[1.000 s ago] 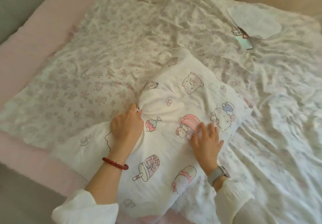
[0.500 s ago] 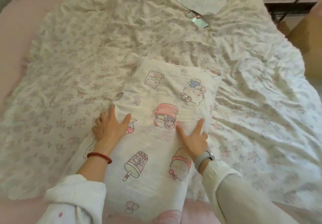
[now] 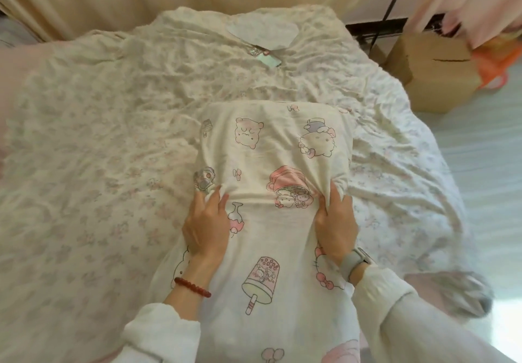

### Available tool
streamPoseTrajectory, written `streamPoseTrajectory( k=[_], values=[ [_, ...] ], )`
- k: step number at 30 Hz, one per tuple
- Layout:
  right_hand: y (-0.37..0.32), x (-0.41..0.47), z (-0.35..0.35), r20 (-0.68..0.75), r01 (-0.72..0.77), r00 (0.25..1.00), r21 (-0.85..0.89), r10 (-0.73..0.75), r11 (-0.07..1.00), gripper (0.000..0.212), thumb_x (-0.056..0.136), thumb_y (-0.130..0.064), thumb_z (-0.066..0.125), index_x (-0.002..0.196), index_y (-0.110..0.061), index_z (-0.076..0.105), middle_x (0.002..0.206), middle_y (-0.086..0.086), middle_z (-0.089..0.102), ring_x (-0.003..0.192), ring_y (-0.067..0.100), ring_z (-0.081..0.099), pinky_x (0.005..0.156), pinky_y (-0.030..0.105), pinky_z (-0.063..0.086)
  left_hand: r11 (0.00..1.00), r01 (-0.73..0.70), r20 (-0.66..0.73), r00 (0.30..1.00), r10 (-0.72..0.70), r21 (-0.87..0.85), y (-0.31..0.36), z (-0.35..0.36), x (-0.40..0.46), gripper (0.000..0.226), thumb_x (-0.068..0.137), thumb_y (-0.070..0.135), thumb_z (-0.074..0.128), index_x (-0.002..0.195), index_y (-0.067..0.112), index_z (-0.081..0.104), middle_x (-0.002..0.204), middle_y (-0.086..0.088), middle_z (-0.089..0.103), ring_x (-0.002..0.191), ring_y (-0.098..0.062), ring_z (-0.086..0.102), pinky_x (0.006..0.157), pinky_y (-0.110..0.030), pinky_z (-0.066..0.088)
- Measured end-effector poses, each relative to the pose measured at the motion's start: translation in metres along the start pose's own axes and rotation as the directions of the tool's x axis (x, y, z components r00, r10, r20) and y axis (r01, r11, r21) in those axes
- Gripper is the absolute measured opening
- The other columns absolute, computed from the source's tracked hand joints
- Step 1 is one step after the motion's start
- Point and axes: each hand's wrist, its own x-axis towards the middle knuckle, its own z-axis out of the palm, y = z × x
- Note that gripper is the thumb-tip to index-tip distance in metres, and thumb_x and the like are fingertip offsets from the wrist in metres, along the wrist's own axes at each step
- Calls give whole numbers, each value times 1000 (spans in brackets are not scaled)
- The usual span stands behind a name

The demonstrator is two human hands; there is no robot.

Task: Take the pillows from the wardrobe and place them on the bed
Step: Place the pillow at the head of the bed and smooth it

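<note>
A bed [image 3: 93,148] covered with a rumpled, floral-printed sheet is filling most of the view, with cream curtains hanging behind it. On it, reaching toward the near edge, a white pillow [image 3: 282,148] printed with cartoon characters is lying lengthwise.

The left hand [image 3: 207,221] is resting on the pillow's left side, its fingers curled and pinching a small fold of the pillow's fabric at the fingertips. The right hand [image 3: 336,221] is sitting on the pillow's right side, its fingers closing on a bunched ridge of the same fabric, so creases are running across the cloth between the two hands. A red bead bracelet [image 3: 192,287] is circling the left wrist and a grey watch [image 3: 356,261] is sitting on the right wrist; both arms are wearing white sleeves.

Farther up the bed, well apart from the pillow, a pale flat heart-shaped piece [image 3: 264,33] is lying on the sheet, with a small light-green object [image 3: 269,59] just beside its near edge.

Off the bed's right side, a cardboard box [image 3: 432,72] is standing on the floor; its top appears closed, so what it holds cannot be told. An orange item [image 3: 497,64] is touching its right side, blurred.
</note>
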Motion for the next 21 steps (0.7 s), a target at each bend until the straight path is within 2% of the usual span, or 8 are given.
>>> streamPoseTrajectory(
  k=[3,8,12,15,21],
  values=[
    [30,4,-60,-101,-4,995,20,6,1000,43,93,-27,43,135,-22,34,115,22,48,96,42,53,70,48,46,993,-57,-8,998,56,-105,57,-3,-10,23,88,20,59,105,8,66,87,-17,61,69,-34,60,48,-36,48],
    [113,8,-150,-239,-76,968,35,83,996,42,93,-29,42,134,-18,35,116,21,47,100,41,51,73,47,45,959,-165,12,985,172,-233,164,18,-42,22,89,23,56,104,10,67,85,-15,59,71,-32,58,51,-34,44],
    [207,6,-207,-315,-202,925,63,212,977,45,93,-34,40,134,-18,35,107,21,47,93,40,52,65,39,40,931,-231,56,965,257,-282,256,58,-87,21,89,21,58,102,9,67,87,-16,59,74,-33,59,53,-36,45],
    [289,4,-242,-327,-275,903,60,280,959,45,93,-37,36,134,-19,36,107,20,45,95,41,52,70,42,45,912,-288,93,941,327,-294,323,95,-131,20,89,21,56,101,9,67,87,-15,58,74,-33,57,56,-35,44],
    [440,15,-305,-286,-364,883,81,371,928,38,92,-22,42,130,-16,45,112,26,43,98,46,53,72,50,49,934,-273,244,913,327,-229,444,164,-218,26,91,30,50,97,9,64,93,-14,58,74,-34,57,58,-38,47]
  ],
)
